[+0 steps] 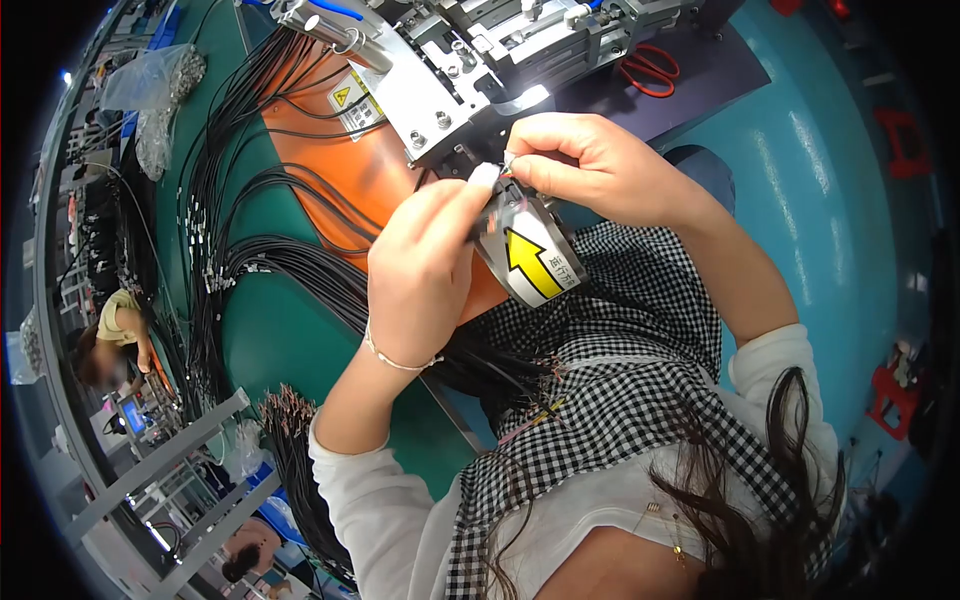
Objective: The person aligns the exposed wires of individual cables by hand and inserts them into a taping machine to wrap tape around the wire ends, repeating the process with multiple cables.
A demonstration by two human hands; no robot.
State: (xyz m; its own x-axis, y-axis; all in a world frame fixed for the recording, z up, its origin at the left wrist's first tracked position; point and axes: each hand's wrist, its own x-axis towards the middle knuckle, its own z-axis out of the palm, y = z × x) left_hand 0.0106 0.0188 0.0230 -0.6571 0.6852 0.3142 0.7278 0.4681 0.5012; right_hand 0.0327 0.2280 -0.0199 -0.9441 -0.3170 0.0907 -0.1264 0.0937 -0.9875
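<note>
My right hand (605,170) pinches the thin coloured wire ends (506,170) between thumb and forefinger. Closed beside it, my left hand (425,250) meets the right fingertips at the same wires, with something white over a fingertip. Which wire each finger grips is too small to tell. Just below the fingers is a metal guard (530,262) bearing a yellow arrow. The machine (440,90) stands directly beyond both hands. A bundle of black cables (310,270) runs behind my left wrist, and stripped cable ends (535,380) lie by my lap.
Red-handled scissors (652,72) lie on the dark machine base at the right. More black cables (215,200) spread over the green table (265,335). Another cable bunch (290,420) has copper ends. Co-workers (120,330) sit at far left; red stools (888,400) stand right.
</note>
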